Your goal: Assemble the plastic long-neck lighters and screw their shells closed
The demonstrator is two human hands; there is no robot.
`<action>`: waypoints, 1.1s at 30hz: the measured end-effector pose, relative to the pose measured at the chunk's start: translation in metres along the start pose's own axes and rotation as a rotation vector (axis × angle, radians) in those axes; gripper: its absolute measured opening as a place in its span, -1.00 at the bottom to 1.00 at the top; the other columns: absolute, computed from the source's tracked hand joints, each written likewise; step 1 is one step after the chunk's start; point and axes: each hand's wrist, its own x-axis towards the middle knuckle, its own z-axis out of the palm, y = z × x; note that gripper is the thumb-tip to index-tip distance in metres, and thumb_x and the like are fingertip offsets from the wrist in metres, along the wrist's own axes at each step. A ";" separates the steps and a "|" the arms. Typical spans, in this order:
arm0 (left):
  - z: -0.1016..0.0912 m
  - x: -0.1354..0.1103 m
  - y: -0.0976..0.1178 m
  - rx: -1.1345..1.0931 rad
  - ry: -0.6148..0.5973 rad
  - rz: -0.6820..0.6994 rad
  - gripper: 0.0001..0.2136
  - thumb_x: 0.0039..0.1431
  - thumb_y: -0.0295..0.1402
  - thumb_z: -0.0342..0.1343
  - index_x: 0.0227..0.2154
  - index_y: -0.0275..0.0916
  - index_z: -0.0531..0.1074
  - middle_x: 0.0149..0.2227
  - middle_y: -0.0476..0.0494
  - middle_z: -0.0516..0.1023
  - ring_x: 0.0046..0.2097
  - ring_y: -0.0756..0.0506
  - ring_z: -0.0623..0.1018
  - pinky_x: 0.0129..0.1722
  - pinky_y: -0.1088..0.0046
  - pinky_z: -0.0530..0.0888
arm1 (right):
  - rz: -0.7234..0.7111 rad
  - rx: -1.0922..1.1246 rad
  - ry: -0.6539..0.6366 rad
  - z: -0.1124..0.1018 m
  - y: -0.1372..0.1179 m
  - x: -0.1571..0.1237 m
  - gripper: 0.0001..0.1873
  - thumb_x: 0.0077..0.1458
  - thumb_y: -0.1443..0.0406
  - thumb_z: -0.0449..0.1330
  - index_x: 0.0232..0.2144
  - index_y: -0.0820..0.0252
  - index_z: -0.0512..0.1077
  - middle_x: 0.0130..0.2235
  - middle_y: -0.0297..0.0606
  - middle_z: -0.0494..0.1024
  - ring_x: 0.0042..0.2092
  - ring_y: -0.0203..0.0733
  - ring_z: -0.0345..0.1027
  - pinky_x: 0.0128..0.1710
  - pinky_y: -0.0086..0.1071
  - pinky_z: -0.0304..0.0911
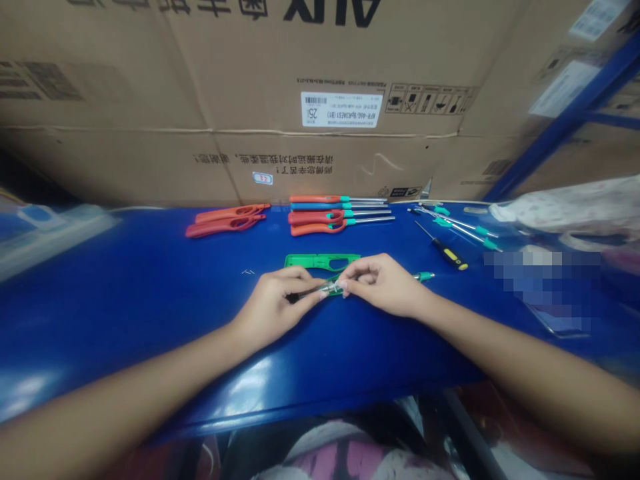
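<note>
My left hand [275,299] and my right hand [383,283] meet at the middle of the blue table [125,300]. Both pinch a slim lighter part [331,288] with a clear and green body; its metal tube with a teal collar [423,275] sticks out to the right past my right hand. A green lighter shell half [321,261] lies flat just behind my fingers. Both hands have their fingers curled closed round the part.
Orange shell halves [227,221] lie at the back left. Several assembled lighters [335,215] lie in a row at the back centre. Loose tubes with teal collars [463,227] and a black-and-yellow screwdriver [445,250] lie to the right. Cardboard boxes [300,100] stand behind the table.
</note>
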 end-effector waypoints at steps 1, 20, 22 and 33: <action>-0.001 0.001 0.000 0.014 0.000 -0.004 -0.83 0.25 -0.34 0.24 -0.14 -0.19 0.66 -0.31 -0.09 0.62 -0.32 -0.02 0.57 -0.29 0.48 0.47 | -0.021 -0.038 0.000 -0.001 0.001 0.000 -0.83 0.13 0.28 0.23 -0.39 0.30 0.55 -0.43 -0.25 0.59 -0.54 -0.40 0.25 -0.54 -0.48 0.07; -0.019 0.005 0.006 0.301 -0.168 0.039 -0.86 0.23 -0.38 0.22 -0.18 -0.20 0.62 -0.22 -0.10 0.66 -0.15 -0.13 0.58 -0.14 0.33 0.51 | -0.606 -0.978 -0.033 -0.017 0.004 -0.008 -0.61 0.27 0.20 0.17 0.10 0.19 0.44 0.07 -0.05 0.47 0.05 0.03 0.39 -0.08 -0.12 0.45; -0.019 0.005 0.006 0.305 -0.174 0.052 -0.86 0.23 -0.39 0.22 -0.18 -0.20 0.61 -0.20 -0.10 0.65 -0.13 -0.14 0.57 -0.10 0.32 0.50 | -0.604 -0.974 -0.030 -0.018 0.005 -0.007 -0.60 0.26 0.21 0.17 0.11 0.20 0.44 0.08 -0.04 0.46 0.07 0.05 0.38 -0.07 -0.09 0.46; -0.019 0.005 0.007 0.364 -0.169 0.090 -0.84 0.28 -0.35 0.17 -0.16 -0.22 0.61 -0.20 -0.15 0.62 -0.12 -0.15 0.56 -0.07 0.29 0.49 | -0.595 -0.958 -0.056 -0.019 0.009 -0.005 -0.63 0.27 0.22 0.16 0.09 0.19 0.45 0.07 -0.04 0.45 0.05 0.05 0.38 -0.04 -0.06 0.43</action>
